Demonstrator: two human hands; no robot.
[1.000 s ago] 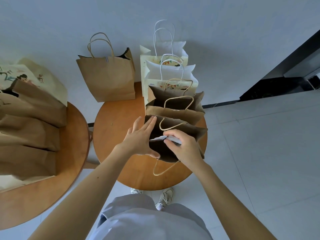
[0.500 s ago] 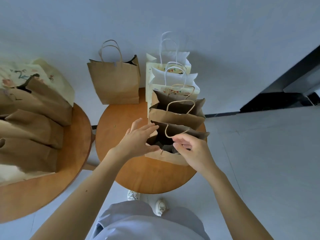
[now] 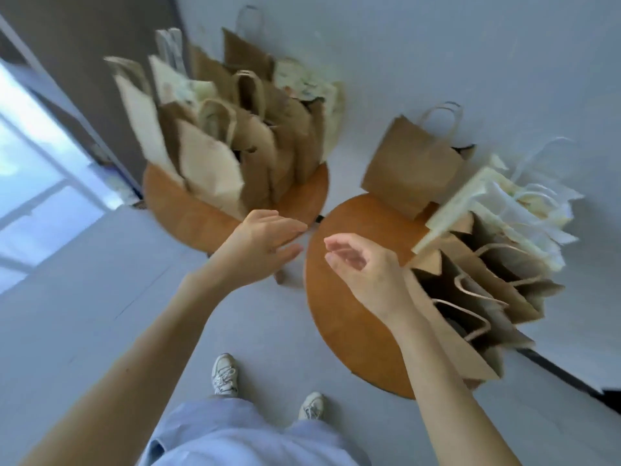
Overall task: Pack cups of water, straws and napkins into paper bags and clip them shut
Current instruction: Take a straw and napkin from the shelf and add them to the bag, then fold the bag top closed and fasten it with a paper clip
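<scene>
My left hand (image 3: 265, 238) hovers with fingers straight over the near edge of the left round wooden table (image 3: 188, 213), holding nothing. My right hand (image 3: 363, 264) hangs loosely curled and empty above the right round table (image 3: 339, 297). A row of open brown paper bags (image 3: 470, 297) stands on the right table, just right of my right wrist, with white bags (image 3: 524, 210) behind them. A single brown bag (image 3: 413, 169) stands at that table's far side. Several brown and cream bags (image 3: 235, 142) crowd the left table. Cups, straws, napkins and clips are hidden from view.
A pale wall runs behind both tables. A dark door frame (image 3: 100, 105) and a bright window (image 3: 30, 169) lie at the left. My sneakers (image 3: 224, 375) and light blue trousers (image 3: 235, 432) are on the grey floor in front of the tables.
Both hands have left the nearest brown bag on the right table and swung left. The white napkin my right hand held has gone from view. The view has turned left, blurring the bags.
</scene>
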